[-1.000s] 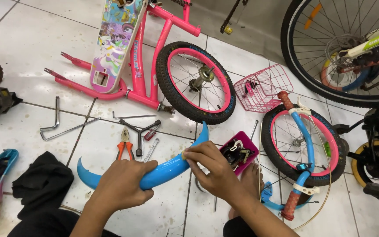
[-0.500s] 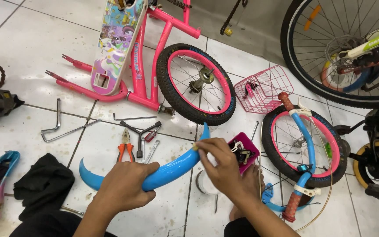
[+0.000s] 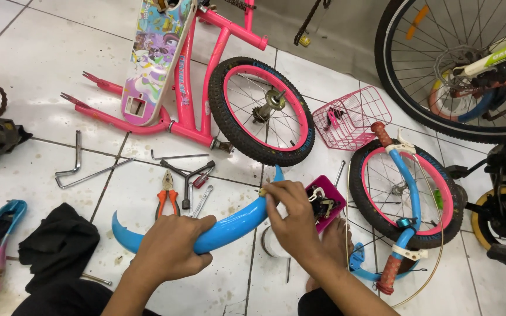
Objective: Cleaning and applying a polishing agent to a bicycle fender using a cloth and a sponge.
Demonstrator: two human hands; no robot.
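Down on the white tile floor (image 3: pixel 42 64), both hands are on a curved blue fender (image 3: pixel 218 225), held just above the tiles. The left hand (image 3: pixel 168 248) has its grip wrapped around the middle of the fender, fingers closed over the top edge. The right hand (image 3: pixel 291 219) is pinched together on something small and brassy at the upper part of the fender, can't tell exactly what it is.

Just beside the right hand sits a little pink tray (image 3: pixel 326 202) with dark hardware in it, and a bare foot (image 3: pixel 338 243) shows below it. Behind the fender on the floor: orange pliers (image 3: pixel 168 199), a Y-shaped wrench (image 3: pixel 187 175) and some hex keys (image 3: pixel 80 167). Further back lies a pink bike frame (image 3: pixel 197 76) with its wheel (image 3: pixel 262 111) on, a pink basket (image 3: pixel 352 117) next to that, and a second small wheel (image 3: pixel 405 193) with a blue fender off to the right. Black cloth (image 3: pixel 57 246) at lower left.
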